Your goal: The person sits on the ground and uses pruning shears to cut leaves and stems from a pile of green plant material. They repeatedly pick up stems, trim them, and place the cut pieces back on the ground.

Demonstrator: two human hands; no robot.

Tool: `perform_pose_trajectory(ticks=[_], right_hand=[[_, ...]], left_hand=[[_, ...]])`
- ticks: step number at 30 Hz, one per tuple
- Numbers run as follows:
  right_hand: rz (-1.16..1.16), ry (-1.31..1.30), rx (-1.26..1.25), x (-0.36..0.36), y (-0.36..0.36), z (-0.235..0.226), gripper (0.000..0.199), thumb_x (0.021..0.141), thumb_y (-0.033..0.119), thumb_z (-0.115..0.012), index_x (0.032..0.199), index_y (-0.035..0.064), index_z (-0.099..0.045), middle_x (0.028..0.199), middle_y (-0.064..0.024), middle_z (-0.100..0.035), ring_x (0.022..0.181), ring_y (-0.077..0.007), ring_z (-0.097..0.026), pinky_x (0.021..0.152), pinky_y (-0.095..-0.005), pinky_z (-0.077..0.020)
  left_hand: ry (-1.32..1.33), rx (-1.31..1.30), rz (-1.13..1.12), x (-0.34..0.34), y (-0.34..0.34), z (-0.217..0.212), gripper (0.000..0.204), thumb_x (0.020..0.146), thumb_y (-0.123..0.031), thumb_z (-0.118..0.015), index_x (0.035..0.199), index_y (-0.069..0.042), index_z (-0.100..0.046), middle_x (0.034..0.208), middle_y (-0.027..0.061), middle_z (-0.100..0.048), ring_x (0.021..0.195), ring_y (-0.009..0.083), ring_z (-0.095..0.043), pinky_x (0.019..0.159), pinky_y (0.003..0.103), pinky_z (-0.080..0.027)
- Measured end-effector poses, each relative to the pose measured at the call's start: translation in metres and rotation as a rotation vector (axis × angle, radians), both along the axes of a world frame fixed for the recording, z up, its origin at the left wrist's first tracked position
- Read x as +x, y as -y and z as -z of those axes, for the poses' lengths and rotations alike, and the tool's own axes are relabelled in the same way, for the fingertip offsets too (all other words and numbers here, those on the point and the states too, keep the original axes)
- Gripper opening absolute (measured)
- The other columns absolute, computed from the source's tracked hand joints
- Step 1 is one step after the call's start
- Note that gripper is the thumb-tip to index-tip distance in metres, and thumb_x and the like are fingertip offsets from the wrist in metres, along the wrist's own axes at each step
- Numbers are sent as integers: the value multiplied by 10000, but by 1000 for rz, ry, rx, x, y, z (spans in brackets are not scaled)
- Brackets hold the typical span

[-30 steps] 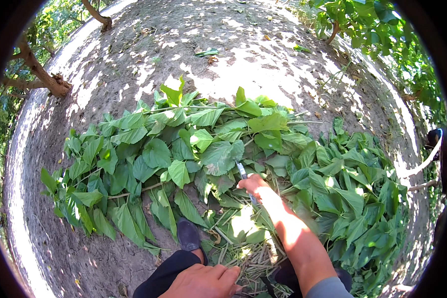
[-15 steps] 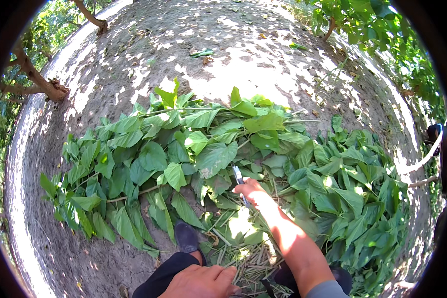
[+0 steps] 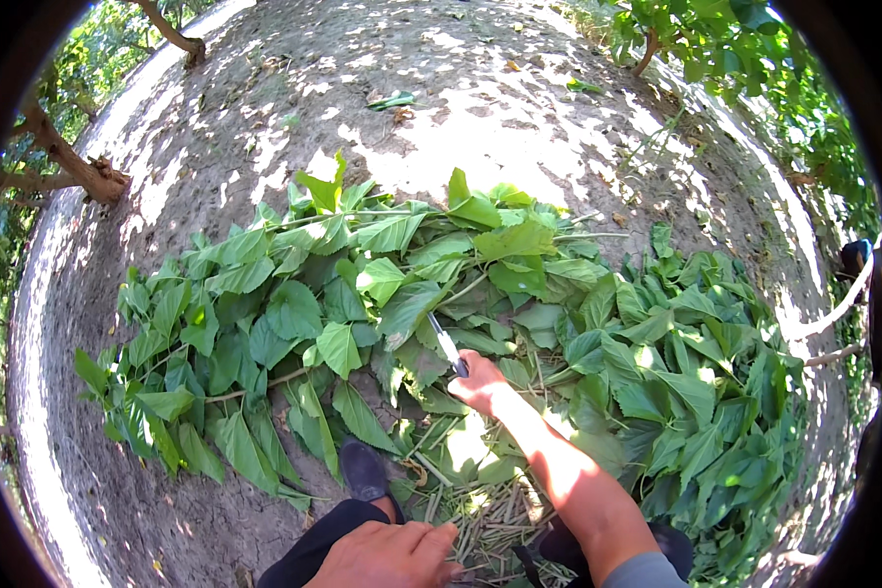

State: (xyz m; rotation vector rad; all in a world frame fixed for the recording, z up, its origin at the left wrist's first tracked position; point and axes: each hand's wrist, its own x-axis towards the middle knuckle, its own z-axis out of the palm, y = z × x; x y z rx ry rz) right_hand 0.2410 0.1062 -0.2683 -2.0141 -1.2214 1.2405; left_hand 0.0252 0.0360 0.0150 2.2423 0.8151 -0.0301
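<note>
My right hand [image 3: 480, 383] is closed round the dark handle of a knife [image 3: 446, 343]. Its narrow, pale blade points up and slightly left, and the tip reaches the edge of a broad green leaf [image 3: 409, 312]. Leafy cut branches [image 3: 294, 310] lie in a heap ahead of that hand and to its left. One bare stem [image 3: 467, 288] shows among the leaves just beyond the blade. My left hand [image 3: 387, 555] lies low over my dark-trousered knee, its fingers loosely extended and nothing visible in them; their tips are partly hidden.
A second leafy heap [image 3: 691, 382] spreads along the right side. Short cut stalks [image 3: 490, 524] litter the ground between my feet, near my dark shoe [image 3: 364, 470]. Tree trunks [image 3: 83, 171] stand at the far left, and a pale branch [image 3: 838, 312] juts in at the right.
My right hand has moved a little left and turned the knife, so its blade now leans further left, against the leaf. My left hand has hardly moved.
</note>
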Motion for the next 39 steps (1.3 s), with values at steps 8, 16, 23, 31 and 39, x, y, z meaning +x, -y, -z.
perform_pose_trajectory(ticks=[8, 16, 23, 31, 39], right_hand=[[-23, -85, -197, 15, 6, -20, 372, 703, 217, -648, 992, 7, -549, 824, -149, -625, 721, -251, -617, 657, -364, -487], [2, -113, -162, 34, 13, -27, 522, 666, 262, -681, 1101, 3, -553, 819, -183, -624, 787, -296, -617, 711, -390, -481], [-62, -187, -74, 29, 11, -31, 547, 702, 208, -693, 1184, 3, -536, 785, -140, -605, 745, -253, -602, 696, -355, -474], [224, -139, -44, 83, -1, -12, 473, 703, 254, -687, 1047, -40, -549, 851, -207, -616, 796, -309, -615, 744, -388, -489], [330, 97, 164, 123, -84, -51, 430, 687, 260, -627, 991, -38, -566, 916, -238, -644, 861, -352, -621, 804, -404, -476]], left_hand=[[-50, -6, 14, 9, -3, 7, 334, 832, -181, -634, 1127, -42, -561, 948, 122, -606, 825, 329, -602, 712, 417, -485], [-74, 104, 42, 36, -14, 19, 334, 823, -258, -694, 1078, -59, -611, 956, 88, -639, 755, 305, -641, 662, 392, -522], [-138, 94, 24, 49, -16, 25, 297, 821, -251, -693, 1047, -74, -615, 946, 94, -639, 753, 308, -640, 650, 397, -519], [-172, 80, 33, 49, -26, 22, 310, 825, -262, -684, 1062, -75, -611, 955, 91, -640, 820, 311, -642, 700, 397, -519], [-148, -12, -32, 34, -36, 20, 340, 842, -192, -631, 1139, -42, -559, 994, 124, -602, 859, 334, -602, 726, 424, -487]])
